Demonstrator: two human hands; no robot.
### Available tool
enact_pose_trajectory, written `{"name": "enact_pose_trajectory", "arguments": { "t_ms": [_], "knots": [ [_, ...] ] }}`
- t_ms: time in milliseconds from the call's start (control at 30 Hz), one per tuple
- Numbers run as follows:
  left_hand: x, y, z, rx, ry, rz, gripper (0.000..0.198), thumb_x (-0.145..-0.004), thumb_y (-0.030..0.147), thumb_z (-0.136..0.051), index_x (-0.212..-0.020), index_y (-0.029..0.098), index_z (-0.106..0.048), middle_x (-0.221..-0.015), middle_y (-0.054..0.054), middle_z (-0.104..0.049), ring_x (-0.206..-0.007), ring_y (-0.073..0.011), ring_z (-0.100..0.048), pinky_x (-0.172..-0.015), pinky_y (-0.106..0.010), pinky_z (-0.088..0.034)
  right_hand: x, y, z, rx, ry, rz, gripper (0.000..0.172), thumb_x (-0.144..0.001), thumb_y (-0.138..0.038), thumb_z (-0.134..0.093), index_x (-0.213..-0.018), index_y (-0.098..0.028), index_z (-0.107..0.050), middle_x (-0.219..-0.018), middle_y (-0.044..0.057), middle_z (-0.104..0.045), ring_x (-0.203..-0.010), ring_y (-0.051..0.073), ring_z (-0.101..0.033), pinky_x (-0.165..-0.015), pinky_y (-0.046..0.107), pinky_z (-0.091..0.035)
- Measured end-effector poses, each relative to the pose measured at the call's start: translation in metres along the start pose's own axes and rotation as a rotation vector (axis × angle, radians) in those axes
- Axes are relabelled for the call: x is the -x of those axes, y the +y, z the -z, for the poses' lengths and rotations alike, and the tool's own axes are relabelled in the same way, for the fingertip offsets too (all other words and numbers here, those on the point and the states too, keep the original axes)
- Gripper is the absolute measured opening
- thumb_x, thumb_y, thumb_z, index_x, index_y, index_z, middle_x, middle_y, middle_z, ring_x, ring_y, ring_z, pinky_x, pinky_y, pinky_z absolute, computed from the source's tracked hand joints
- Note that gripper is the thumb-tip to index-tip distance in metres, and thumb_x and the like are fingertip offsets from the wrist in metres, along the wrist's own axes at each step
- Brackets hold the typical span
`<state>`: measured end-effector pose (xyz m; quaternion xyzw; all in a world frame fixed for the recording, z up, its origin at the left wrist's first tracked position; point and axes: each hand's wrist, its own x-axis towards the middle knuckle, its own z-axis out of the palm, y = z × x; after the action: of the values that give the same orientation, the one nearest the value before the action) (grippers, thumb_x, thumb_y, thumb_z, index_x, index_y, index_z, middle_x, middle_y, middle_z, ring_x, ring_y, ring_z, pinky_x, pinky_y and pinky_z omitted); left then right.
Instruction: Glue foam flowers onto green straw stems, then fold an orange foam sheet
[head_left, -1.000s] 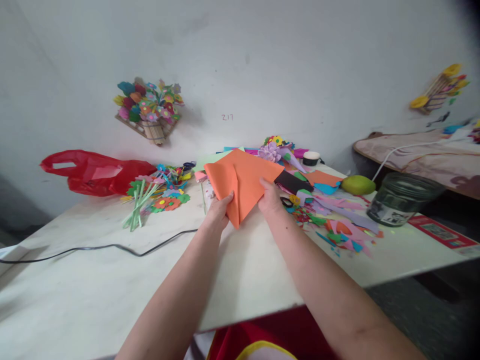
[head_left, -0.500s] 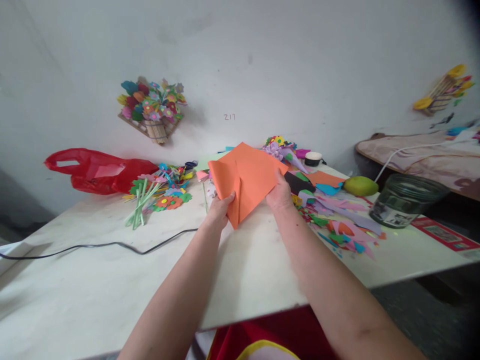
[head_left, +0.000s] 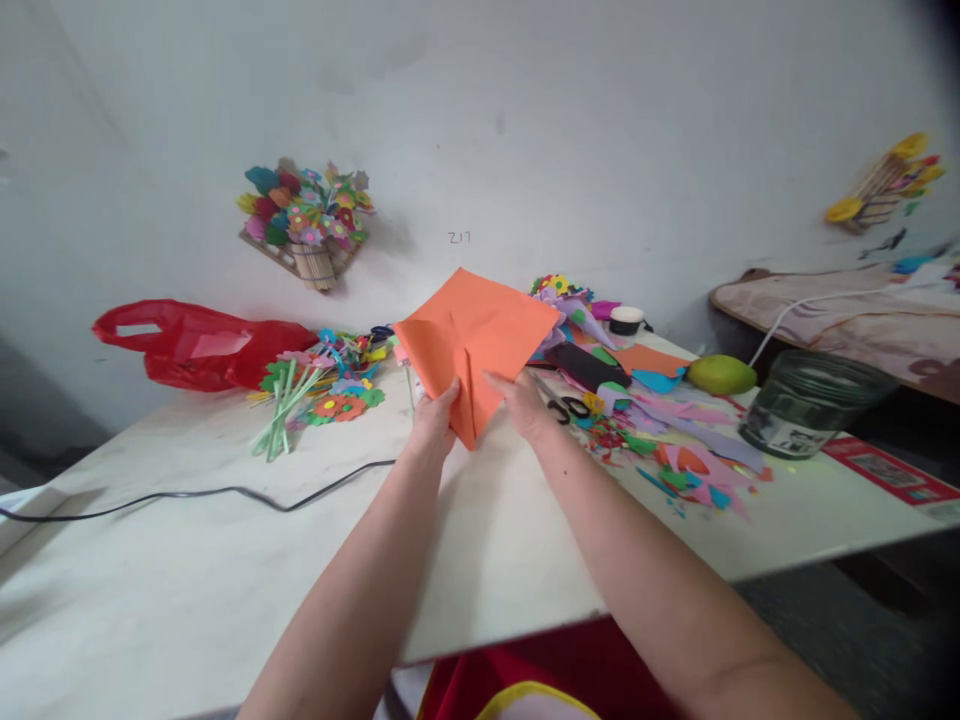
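Note:
An orange foam-like sheet is held up over the white table, one corner pointing up and its left side folded inward to a point at the bottom. My left hand pinches the folded part near the lower point, thumb in front. My right hand is at the sheet's lower right edge, with a finger reaching over its front; the other fingers are partly hidden behind it. Black-handled scissors lie just right of my right hand.
Left are a red plastic bag, green sticks and foam flowers. A black cable crosses the left side. Right are colourful scraps, a green fruit and a glass jar.
The orange sheet has shifted left and turned, its left side opening wider. My right hand has moved left and down from the right corner toward the fold, uncovering the scissors.

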<state>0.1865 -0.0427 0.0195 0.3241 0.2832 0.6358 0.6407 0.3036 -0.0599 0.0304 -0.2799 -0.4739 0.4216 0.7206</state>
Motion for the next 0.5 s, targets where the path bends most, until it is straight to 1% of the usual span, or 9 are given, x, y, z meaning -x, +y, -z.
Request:
{"name": "enact_pose_trajectory", "arguments": {
  "t_ms": [67, 167, 267, 400, 500],
  "knots": [
    [-0.001, 0.000, 0.001, 0.013, 0.008, -0.041, 0.029, -0.063, 0.019, -0.074, -0.090, 0.018, -0.063, -0.093, -0.005, -0.070, -0.094, -0.0235, -0.065, -0.082, -0.033, -0.053, 0.004, 0.003, -0.004, 0.144, -0.026, 0.010, 0.031, -0.058, -0.022, -0.073, -0.088, -0.018, -0.066, -0.092, 0.002, -0.070, -0.091, 0.021, -0.061, -0.090, 0.037, -0.044],
    [-0.002, -0.001, 0.002, 0.029, 0.025, -0.081, 0.024, -0.064, 0.020, -0.073, -0.086, 0.018, -0.063, -0.090, -0.006, -0.071, -0.092, -0.0235, -0.065, -0.083, -0.033, -0.053, 0.007, 0.009, -0.009, 0.257, -0.027, 0.050, 0.039, -0.058, -0.023, -0.074, -0.096, -0.020, -0.064, -0.099, 0.002, -0.069, -0.094, 0.020, -0.060, -0.090, 0.036, -0.044],
    [-0.003, -0.003, 0.003, 0.028, 0.012, -0.089, 0.027, -0.064, 0.020, -0.074, -0.089, 0.018, -0.063, -0.094, -0.006, -0.071, -0.096, -0.0237, -0.064, -0.086, -0.033, -0.052, 0.006, 0.014, -0.010, 0.195, 0.022, 0.064, 0.043, -0.062, -0.026, -0.072, -0.104, -0.022, -0.062, -0.108, 0.003, -0.066, -0.101, 0.018, -0.059, -0.093, 0.034, -0.043],
    [-0.001, -0.008, 0.002, 0.005, -0.018, -0.074, 0.033, -0.063, 0.021, -0.075, -0.094, 0.020, -0.063, -0.104, -0.006, -0.068, -0.104, -0.0245, -0.061, -0.090, -0.034, -0.050, -0.002, 0.020, -0.005, 0.066, 0.163, 0.049, 0.036, -0.067, -0.031, -0.068, -0.101, -0.020, -0.062, -0.109, 0.005, -0.066, -0.101, 0.018, -0.060, -0.094, 0.035, -0.043],
    [0.002, -0.012, -0.001, -0.012, -0.048, -0.064, 0.033, -0.063, 0.021, -0.075, -0.094, 0.019, -0.063, -0.105, -0.007, -0.068, -0.104, -0.0244, -0.061, -0.089, -0.034, -0.051, -0.007, 0.022, 0.002, 0.109, 0.244, 0.111, 0.029, -0.071, -0.029, -0.064, -0.098, -0.021, -0.062, -0.109, 0.005, -0.065, -0.103, 0.017, -0.059, -0.097, 0.035, -0.040]
  ]
}}
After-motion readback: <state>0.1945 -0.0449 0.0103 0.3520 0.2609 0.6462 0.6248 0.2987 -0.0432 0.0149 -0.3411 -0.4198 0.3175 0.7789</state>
